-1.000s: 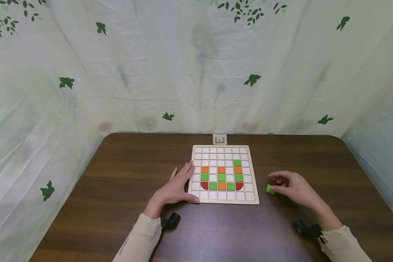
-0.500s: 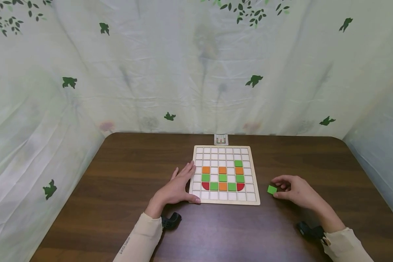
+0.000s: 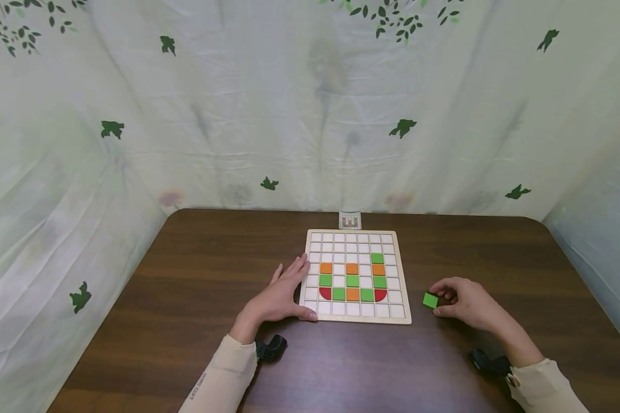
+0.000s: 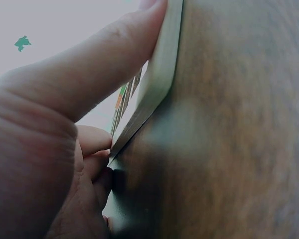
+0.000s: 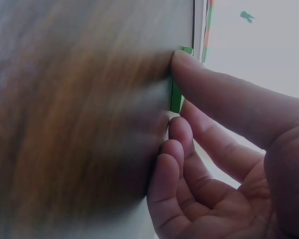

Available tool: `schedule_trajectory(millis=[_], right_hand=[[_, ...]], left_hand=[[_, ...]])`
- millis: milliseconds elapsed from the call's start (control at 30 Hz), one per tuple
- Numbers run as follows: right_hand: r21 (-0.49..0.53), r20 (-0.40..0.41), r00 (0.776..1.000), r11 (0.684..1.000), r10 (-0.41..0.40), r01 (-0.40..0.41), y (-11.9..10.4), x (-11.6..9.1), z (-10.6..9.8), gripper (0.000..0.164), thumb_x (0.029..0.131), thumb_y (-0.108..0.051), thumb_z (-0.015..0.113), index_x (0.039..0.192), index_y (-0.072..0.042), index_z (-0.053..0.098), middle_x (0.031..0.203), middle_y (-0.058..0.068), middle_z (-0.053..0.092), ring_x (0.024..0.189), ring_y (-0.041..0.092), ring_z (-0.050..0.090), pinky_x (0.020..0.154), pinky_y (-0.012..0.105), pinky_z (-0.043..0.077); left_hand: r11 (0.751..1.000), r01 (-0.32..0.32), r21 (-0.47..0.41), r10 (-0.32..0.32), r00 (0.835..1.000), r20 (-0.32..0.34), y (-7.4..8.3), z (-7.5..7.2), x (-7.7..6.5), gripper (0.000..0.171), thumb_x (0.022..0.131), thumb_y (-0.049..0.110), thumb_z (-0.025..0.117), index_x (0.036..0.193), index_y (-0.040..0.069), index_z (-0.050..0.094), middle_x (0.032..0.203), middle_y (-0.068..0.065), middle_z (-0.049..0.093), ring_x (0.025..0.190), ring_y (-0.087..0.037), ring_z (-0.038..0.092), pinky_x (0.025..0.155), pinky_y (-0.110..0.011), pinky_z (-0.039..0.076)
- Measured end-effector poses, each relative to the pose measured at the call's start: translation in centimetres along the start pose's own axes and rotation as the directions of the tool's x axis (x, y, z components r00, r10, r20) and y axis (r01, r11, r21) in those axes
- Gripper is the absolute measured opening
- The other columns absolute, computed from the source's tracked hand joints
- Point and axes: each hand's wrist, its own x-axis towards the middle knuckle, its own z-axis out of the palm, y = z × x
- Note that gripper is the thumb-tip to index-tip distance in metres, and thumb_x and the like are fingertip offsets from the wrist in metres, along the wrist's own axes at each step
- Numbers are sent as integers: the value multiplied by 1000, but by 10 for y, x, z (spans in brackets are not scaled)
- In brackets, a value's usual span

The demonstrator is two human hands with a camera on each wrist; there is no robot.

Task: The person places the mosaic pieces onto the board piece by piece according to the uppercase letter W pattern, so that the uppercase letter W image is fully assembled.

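A square green tile (image 3: 430, 300) lies at table level to the right of the board. My right hand (image 3: 467, 299) pinches it between thumb and fingers; the other fingers are curled in. In the right wrist view, the thumb (image 5: 214, 89) presses along the edge of the thin tile. My left hand (image 3: 279, 293) rests against the left side of the white gridded board (image 3: 356, 232). Its thumb (image 4: 94, 59) lies over the front left corner in the left wrist view, and the straight fingers touch the left edge. Green, orange and red pieces stand on the board in a symmetrical pattern.
Behind the board, at the far table edge, lies a small patterned card (image 3: 349, 221). The brown wooden table (image 3: 227, 252) reaches to a pale cloth (image 3: 289, 115) with green leaf shapes, hung at the back and sides.
My right thumb and fingers have shifted a little on the green tile, slightly toward the near side, so more of its face shows. The left hand has stayed on the board.
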Motion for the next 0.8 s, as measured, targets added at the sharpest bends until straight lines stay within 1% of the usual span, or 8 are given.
schedule_trajectory(millis=[433,667,800], right_hand=[[-15,-16,1000,1000,-19,18,1,-1,2,30,83,-13,82,107,-1,70,94,3,64,85,19,57,73,38,51],[-36,-16,999,999,-28,27,1,-1,1,28,86,-14,80,109,-2,69,97,3,65,87,20,59,74,40,52],[-46,-28,999,998,-46,45,1,-2,1,28,87,-15,79,111,-2,70,99,2,66,88,20,60,74,40,52]], left_hand=[[1000,4,-4,-4,1000,2,0,1,1,121,74,52,86,160,2,16,169,-7,3,155,-24,0,121,-55,-5],[1000,7,0,-7,1000,2,1,0,0,121,74,51,86,160,2,16,169,-7,3,155,-24,0,121,-54,-5],[1000,7,2,-7,1000,8,1,0,0,121,74,50,87,160,1,16,169,-8,3,155,-24,1,121,-53,-4]])
